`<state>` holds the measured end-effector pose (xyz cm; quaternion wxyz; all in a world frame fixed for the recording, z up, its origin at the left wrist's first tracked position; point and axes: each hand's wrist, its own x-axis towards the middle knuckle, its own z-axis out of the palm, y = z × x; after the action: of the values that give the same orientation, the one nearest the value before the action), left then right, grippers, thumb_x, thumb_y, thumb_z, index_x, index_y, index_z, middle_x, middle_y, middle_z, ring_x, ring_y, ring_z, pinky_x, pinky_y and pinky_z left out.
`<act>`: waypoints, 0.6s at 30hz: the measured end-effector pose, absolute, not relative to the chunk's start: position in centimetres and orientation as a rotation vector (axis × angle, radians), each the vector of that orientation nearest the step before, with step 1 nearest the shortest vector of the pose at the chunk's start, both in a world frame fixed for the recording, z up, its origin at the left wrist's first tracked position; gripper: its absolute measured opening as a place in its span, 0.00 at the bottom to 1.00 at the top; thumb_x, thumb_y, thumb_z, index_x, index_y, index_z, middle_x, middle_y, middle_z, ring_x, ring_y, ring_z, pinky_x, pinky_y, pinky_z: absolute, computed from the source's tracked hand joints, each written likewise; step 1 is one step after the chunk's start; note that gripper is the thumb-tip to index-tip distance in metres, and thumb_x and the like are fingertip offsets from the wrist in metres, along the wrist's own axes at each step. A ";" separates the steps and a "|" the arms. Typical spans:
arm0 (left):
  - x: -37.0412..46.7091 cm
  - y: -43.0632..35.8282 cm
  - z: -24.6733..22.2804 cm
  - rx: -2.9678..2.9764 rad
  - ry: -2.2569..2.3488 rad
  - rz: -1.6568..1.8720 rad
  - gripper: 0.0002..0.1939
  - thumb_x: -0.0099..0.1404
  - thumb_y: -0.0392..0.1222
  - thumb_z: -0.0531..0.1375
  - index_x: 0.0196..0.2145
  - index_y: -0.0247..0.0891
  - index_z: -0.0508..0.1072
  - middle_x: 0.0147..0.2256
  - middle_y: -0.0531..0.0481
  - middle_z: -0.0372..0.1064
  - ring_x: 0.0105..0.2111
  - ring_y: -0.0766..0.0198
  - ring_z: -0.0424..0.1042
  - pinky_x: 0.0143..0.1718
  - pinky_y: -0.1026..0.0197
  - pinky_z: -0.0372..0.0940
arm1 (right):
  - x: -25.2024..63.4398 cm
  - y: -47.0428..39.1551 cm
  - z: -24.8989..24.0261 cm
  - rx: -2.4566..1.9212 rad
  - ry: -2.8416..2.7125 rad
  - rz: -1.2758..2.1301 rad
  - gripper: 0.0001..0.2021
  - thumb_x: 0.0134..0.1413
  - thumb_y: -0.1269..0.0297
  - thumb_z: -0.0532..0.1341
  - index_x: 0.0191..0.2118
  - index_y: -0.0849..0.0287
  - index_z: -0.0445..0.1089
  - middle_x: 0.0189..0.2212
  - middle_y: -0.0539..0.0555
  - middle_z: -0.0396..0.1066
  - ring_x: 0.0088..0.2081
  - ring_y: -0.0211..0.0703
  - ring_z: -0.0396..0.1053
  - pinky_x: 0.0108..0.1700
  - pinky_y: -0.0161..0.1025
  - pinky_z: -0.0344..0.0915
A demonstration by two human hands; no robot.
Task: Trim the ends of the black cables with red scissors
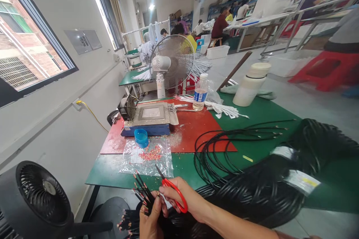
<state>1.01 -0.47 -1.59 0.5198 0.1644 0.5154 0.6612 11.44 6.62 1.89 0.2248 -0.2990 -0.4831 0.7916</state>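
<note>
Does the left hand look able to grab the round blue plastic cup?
Probably not: the left hand grips a bundle of black cables, though the way to the cup over the clear plastic bag looks open.

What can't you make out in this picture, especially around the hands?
In the head view:
Left hand: palm hidden by the black cables it grips.
Red-handled scissors: handles partly covered by the right hand.
White label on the black cable coil: print too small and blurred.
Black fan: cut off by the left edge.
Seated worker in dark red: too distant to see what they handle.
</note>
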 end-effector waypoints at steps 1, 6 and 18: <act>0.9 -0.5 -1.6 0.414 1.218 1.574 0.10 0.48 0.46 0.62 0.22 0.36 0.70 0.15 0.55 0.62 0.17 0.70 0.58 0.25 0.63 0.54 | 11.5 6.7 1.9 -0.843 -1.359 2.161 0.24 0.42 0.43 0.60 0.20 0.64 0.62 0.11 0.45 0.57 0.13 0.27 0.51 0.15 0.28 0.46; 0.6 -0.6 -1.5 0.425 1.212 1.547 0.07 0.51 0.43 0.61 0.25 0.37 0.71 0.16 0.55 0.63 0.18 0.71 0.59 0.26 0.63 0.54 | 11.6 7.0 2.0 -0.850 -1.342 2.189 0.23 0.41 0.45 0.61 0.19 0.63 0.60 0.12 0.45 0.57 0.12 0.27 0.50 0.14 0.28 0.46; 0.9 -0.7 -0.9 0.369 1.179 1.553 0.10 0.49 0.44 0.62 0.19 0.36 0.69 0.15 0.55 0.63 0.20 0.70 0.63 0.26 0.65 0.60 | 11.5 6.7 1.5 -0.807 -1.420 2.177 0.24 0.46 0.43 0.57 0.23 0.65 0.65 0.14 0.47 0.60 0.14 0.28 0.53 0.15 0.28 0.48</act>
<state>0.95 -0.70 -0.95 0.5469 0.1555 0.4974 0.6552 11.49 6.69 1.52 0.2082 -0.2900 -0.5104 0.7823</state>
